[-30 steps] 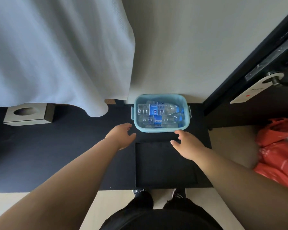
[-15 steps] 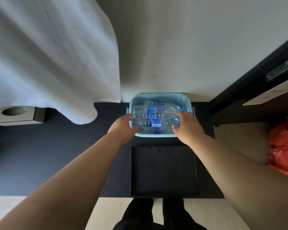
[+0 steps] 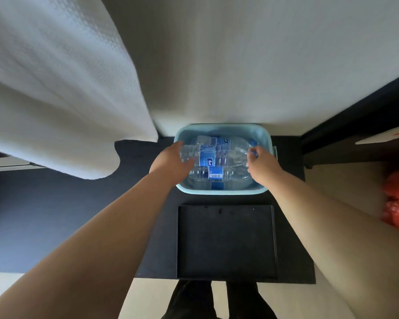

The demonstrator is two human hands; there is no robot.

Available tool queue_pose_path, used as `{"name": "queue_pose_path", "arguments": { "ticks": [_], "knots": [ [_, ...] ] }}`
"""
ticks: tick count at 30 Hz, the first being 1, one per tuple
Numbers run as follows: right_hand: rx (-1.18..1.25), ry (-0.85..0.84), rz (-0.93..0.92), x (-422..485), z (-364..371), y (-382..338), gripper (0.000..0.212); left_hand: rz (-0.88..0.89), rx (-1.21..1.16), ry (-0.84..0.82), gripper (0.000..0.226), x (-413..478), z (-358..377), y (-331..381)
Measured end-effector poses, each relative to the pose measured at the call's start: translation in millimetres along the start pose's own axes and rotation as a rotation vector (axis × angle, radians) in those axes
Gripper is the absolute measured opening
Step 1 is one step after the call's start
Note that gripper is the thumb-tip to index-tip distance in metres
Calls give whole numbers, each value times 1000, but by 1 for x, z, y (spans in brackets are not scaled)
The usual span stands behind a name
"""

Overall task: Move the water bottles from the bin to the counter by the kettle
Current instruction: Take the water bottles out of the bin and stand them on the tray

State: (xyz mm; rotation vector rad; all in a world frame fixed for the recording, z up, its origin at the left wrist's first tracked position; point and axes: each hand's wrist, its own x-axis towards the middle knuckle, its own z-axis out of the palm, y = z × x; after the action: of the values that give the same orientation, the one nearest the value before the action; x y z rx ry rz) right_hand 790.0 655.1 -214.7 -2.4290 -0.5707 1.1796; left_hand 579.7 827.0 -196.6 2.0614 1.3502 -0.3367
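Both bare forearms stretched forward and converging toward the middle of the view, elbows out of frame at the lower corners. Left hand (image 3: pixel 171 163) palm-down and turned inward, fingers curled around the base end of a clear water bottle (image 3: pixel 213 154), thumb toward the near side. Right hand (image 3: pixel 262 164) opposite, knuckles up, fingertips pinched at the same bottle's blue-capped neck. Wrists roughly level with each other, hands well apart. Dark-trousered legs visible directly below, between the arms.
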Motion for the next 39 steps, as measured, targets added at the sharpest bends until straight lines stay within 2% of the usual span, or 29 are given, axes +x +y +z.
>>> {"name": "queue_pose_path", "arguments": {
  "ticks": [2, 5, 11, 14, 16, 20, 24, 29, 34, 39],
  "knots": [
    [139, -37, 29, 2, 1, 2, 35, 19, 46, 51, 64, 3, -1, 5],
    [474, -56, 150, -3, 2, 3, 26, 81, 116, 101, 51, 16, -5, 21],
    [522, -108, 84, -31, -9, 26, 24, 112, 166, -33, 39, 36, -11, 53],
    [658, -97, 112, -49, -21, 46, 19, 167, 171, -96, 32, 31, -12, 62],
    [707, -127, 111, -61, -31, 64, 16, 226, 257, -171, 28, 23, -8, 63],
    [586, -193, 73, -85, -44, 101, 20, 301, 467, -266, 42, 5, 13, 59],
    [397, -232, 16, -102, -48, 122, 21, 428, 742, -173, 64, -2, 43, 64],
    [281, -219, 0, -99, -37, 134, 20, 469, 980, -46, 69, 6, 68, 78],
    [267, -211, 17, -89, -25, 138, 19, 455, 993, -36, 68, 5, 88, 81],
    [172, -222, 3, -86, -19, 139, 20, 452, 867, -55, 63, 2, 86, 75]
  ]
}}
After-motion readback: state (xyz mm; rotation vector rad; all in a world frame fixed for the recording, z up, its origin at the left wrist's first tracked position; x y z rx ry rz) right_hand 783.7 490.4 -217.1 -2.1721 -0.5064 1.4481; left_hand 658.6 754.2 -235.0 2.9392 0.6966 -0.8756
